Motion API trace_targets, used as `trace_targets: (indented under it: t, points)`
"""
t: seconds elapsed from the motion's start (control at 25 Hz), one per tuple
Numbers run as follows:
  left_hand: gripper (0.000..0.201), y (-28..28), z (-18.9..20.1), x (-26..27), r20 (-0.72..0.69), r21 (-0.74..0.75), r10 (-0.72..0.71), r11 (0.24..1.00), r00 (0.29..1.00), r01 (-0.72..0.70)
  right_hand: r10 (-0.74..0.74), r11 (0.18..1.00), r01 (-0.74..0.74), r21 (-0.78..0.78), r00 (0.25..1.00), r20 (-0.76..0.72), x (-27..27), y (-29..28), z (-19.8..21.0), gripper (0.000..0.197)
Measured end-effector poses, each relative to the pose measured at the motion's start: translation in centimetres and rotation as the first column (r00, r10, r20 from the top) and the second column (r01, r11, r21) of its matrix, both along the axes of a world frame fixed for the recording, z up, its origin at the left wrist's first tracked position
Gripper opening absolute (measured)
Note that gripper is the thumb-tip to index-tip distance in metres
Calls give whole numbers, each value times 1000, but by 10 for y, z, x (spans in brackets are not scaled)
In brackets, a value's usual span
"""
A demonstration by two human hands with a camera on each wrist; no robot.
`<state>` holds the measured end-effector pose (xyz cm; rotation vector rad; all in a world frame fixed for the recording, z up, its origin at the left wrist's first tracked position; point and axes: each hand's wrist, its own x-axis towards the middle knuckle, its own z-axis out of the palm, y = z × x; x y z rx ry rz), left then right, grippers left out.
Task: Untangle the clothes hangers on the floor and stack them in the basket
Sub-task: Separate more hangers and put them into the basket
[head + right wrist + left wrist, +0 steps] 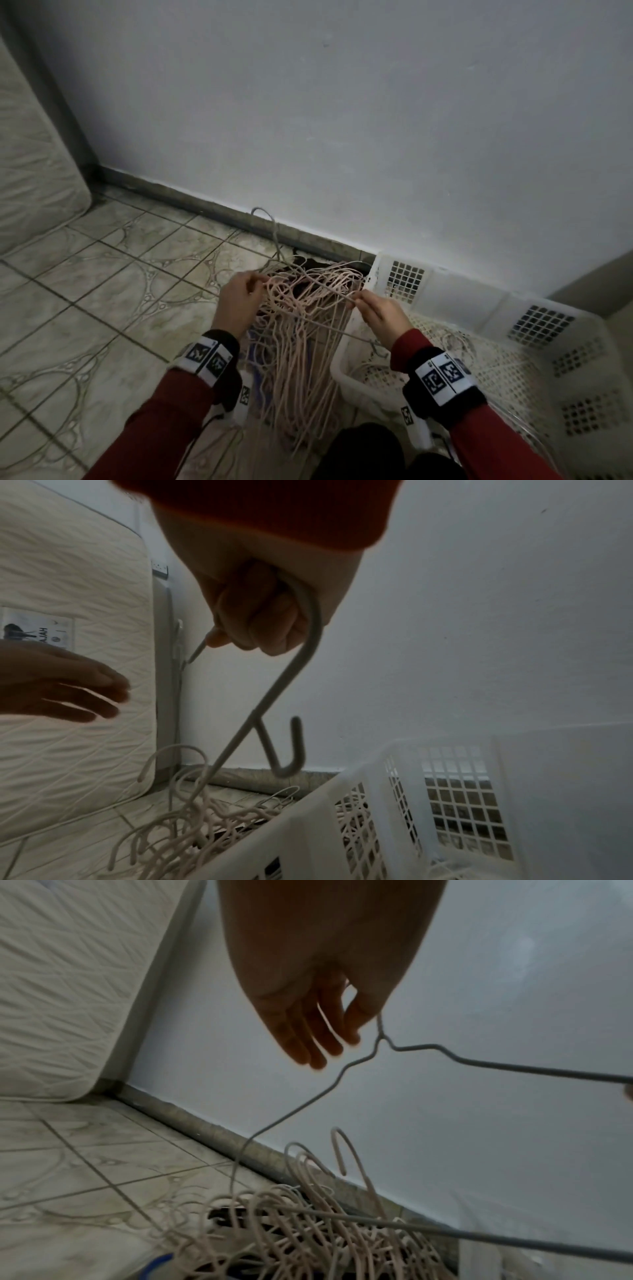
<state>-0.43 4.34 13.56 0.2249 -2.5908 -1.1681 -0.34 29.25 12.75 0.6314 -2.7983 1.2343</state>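
Note:
A grey wire hanger [514,1066] is held up between both hands over a tangled pile of pink hangers [301,359] on the tiled floor. My left hand [255,279] pinches its neck between thumb and forefinger, with the other fingers straight [308,1053]. My right hand [356,301] is a fist gripping one end of the grey hanger [274,696], where a small hook hangs below. The lower part of the grey hanger runs down into the pile [325,1231]. A white plastic basket [455,294] stands right of the pile, under my right forearm.
The wall and its skirting run just behind the pile. A quilted mattress [30,171] leans upright at the far left. A few pale hangers lie on the basket's floor [370,370]. My dark-clad knee [363,452] is at the bottom edge.

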Motion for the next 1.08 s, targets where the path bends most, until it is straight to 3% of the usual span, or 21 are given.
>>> trace_targets:
  t: [0.08, 0.16, 0.32, 0.48, 0.72, 0.88, 1.08]
  points:
    - [15, -20, -3, 13, -110, -2, 70, 997, 991, -71, 9, 999, -7, 37, 999, -43, 7, 4, 1, 28]
    - [22, -37, -10, 20, -82, 18, 56, 998, 995, -55, 0, 999, 4, 38, 996, -85, 12, 8, -1, 34]
    - [31, -49, -28, 29, 137, 33, 73, 996, 988, -78, -56, 998, 53, -29, 991, -125, 20, 13, -5, 24]
    - [39, -51, -55, 30, 345, 43, 81, 994, 935, -102, -61, 996, 51, -76, 990, -127, 32, 15, -4, 20]
    - [36, -33, -78, 7, 473, 51, 13, 998, 881, -42, -53, 994, 40, -104, 991, -123, 39, 36, 10, 22]
    - [36, -6, -85, -7, 542, 216, -111, 976, 833, -10, -96, 988, 87, -129, 993, -65, 34, 56, 9, 22]
    - [32, 11, -94, -9, 451, 513, -85, 839, 889, -180, -66, 993, 61, -97, 997, -49, 34, 56, 2, 18]
